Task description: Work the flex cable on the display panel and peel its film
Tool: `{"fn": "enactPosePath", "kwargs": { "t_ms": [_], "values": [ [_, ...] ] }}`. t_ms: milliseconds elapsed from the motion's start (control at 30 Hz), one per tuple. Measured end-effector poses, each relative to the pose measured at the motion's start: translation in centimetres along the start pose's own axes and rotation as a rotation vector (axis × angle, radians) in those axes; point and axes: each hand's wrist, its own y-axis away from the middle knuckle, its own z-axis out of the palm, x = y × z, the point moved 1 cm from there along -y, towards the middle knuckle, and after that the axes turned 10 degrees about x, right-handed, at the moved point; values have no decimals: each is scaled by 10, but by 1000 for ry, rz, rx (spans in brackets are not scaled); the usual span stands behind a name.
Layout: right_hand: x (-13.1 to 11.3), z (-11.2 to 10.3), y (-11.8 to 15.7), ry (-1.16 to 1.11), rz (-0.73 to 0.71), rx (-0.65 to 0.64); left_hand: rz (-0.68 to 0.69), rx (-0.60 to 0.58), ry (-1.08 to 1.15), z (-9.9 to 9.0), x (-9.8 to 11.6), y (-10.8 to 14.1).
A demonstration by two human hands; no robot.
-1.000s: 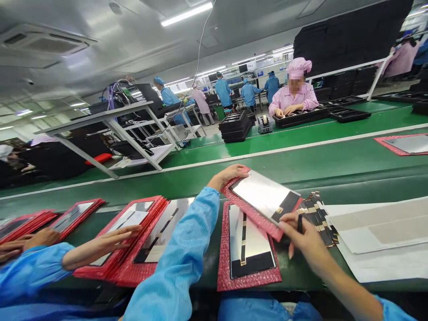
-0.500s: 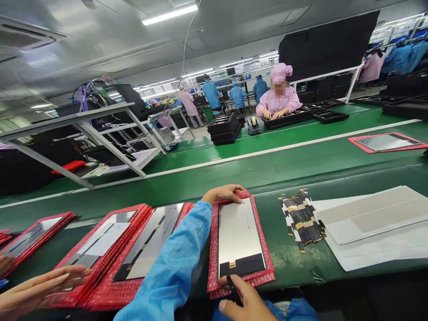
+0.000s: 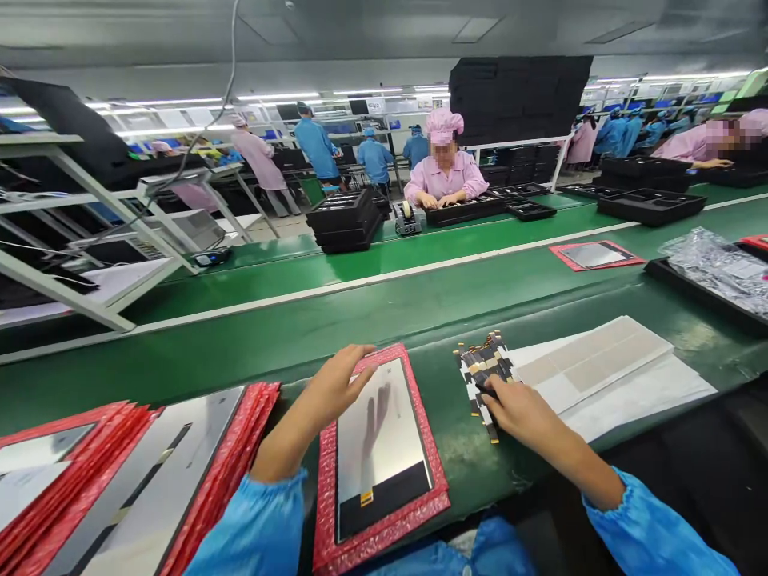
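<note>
Head view. Green table [image 3: 420, 320] across the whole middle of the frame, lighter green conveyor strip behind it.

Lower centre: display panel [image 3: 379, 448] lying flat in a red bubble-wrap sleeve [image 3: 327, 512], long side running away from the camera, dark band at its near end. Left hand [image 3: 336, 386] resting on the sleeve's upper left corner, fingers spread and flat, gripping nothing; shadow of the fingers visible on the panel's glossy face.

Right of centre: small heap of black flex strips with gold tips [image 3: 483, 366] on the table, just right of the sleeve and touching the white paper sheets [image 3: 600, 376] beside it. Right hand [image 3: 519, 412] on the near end of the heap, fingertips down on the strips; whether pinching one or only pressing, cannot tell.

Lower left: fanned stack of more panels in red sleeves [image 3: 150, 480], overlapping, close beside the left forearm in its blue sleeve.

Right edge: black tray [image 3: 690, 292] with crinkled clear wrap on top. Single red-sleeved panel [image 3: 594, 256] on the conveyor, well apart from the hands.

Upper centre: person in pink coat and cap [image 3: 445, 172] seated at the far line over black trays; tape dispenser [image 3: 406, 218] and stacked black trays [image 3: 345, 220] to the left of that person.
</note>
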Motion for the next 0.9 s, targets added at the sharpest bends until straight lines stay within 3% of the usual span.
{"fn": "enactPosePath", "kwargs": {
  "t_ms": [167,267,367,533,900],
  "values": [
    [17,-4,-2,171,103,20,-82,290,-37,1,21,99],
    [18,-4,-2,195,112,-10,-195,382,-43,14,20,151],
    [22,-6,-8,183,96,-63,-291,412,-16,26,16,184],
    [30,-15,-16,128,104,-158,-407,415,10,31,17,206],
    [30,-19,-13,84,201,-186,-343,371,-31,41,13,204]
  ]
}}
